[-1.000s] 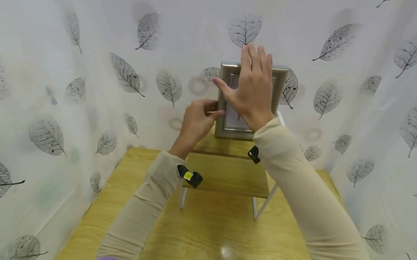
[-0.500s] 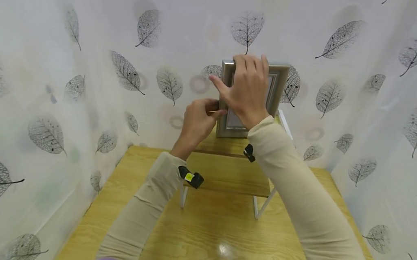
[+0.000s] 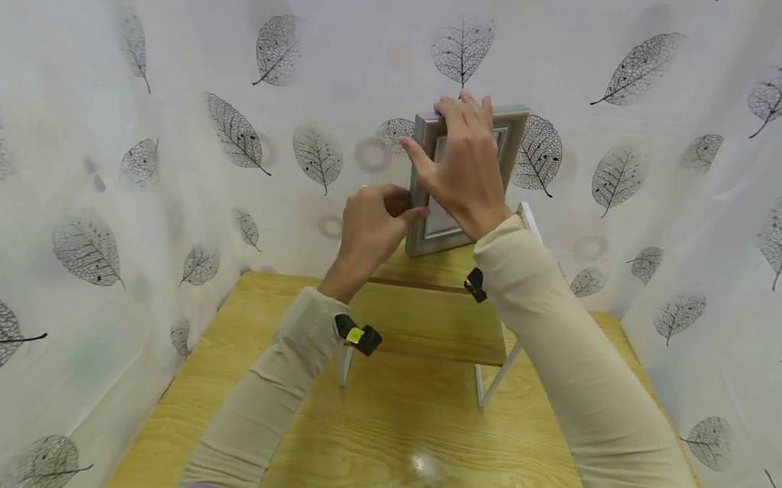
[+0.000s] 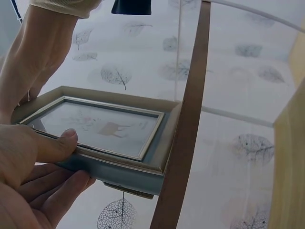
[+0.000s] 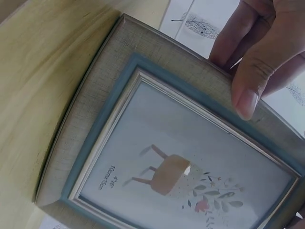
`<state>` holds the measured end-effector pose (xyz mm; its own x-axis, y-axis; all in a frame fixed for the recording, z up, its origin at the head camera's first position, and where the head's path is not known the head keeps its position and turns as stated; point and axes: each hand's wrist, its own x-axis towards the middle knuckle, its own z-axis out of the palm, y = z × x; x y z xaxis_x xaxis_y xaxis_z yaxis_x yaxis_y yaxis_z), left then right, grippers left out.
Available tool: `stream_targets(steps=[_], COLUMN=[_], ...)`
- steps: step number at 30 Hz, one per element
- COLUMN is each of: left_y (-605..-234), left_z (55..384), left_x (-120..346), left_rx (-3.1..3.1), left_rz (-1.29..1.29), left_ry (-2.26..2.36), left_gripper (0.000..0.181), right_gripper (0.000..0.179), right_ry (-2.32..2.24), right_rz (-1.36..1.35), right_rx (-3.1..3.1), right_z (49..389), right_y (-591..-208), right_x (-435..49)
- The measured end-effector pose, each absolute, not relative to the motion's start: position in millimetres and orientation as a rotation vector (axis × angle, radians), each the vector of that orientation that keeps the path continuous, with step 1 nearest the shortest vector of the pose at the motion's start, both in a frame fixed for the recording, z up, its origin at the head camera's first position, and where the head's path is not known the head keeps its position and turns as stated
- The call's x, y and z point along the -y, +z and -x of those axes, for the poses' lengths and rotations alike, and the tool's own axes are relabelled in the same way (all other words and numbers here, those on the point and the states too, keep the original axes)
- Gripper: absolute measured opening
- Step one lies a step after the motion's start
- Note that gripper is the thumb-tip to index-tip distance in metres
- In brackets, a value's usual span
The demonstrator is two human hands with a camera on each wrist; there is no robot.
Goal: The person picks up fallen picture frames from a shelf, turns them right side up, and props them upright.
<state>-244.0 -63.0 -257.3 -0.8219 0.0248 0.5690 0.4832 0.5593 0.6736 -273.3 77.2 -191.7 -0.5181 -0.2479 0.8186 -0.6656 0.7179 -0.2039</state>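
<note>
A silver-beige picture frame [image 3: 419, 238] stands upright on the upper board of a small wooden rack [image 3: 440, 267], turned at an angle. My left hand [image 3: 373, 223] pinches its left side, thumb in front and fingers behind, as the left wrist view shows. My right hand [image 3: 466, 166] is in front of the frame with its fingers bent over the top edge and the thumb stretched left. It hides much of the picture in the head view. In the right wrist view, the picture [image 5: 190, 167] shows an animal with leaves and a pink flower.
The rack's lower board [image 3: 433, 324] and white metal legs [image 3: 490, 386] stand on a wooden table [image 3: 376, 434]. Close behind and on both sides hangs a white curtain [image 3: 350, 57] with a leaf print.
My right hand's fingers, straight at first, have bent over the frame's top edge. The frame has turned, its right side swinging back toward the curtain. My left hand keeps its pinch.
</note>
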Motion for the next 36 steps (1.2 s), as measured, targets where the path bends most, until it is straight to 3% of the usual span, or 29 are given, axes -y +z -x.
stream_targets(steps=[36], left_y=[-259.8], left_z=[225.4], left_x=[37.0], left_rx=[2.182], left_rz=[0.493], left_ry=[-1.103], left_gripper=[0.03], right_gripper=[0.041], right_ry=[0.965], right_rz=[-1.014], right_rx=[1.969], right_z=[265.3], right_y=[-191.6], right_x=[-119.3])
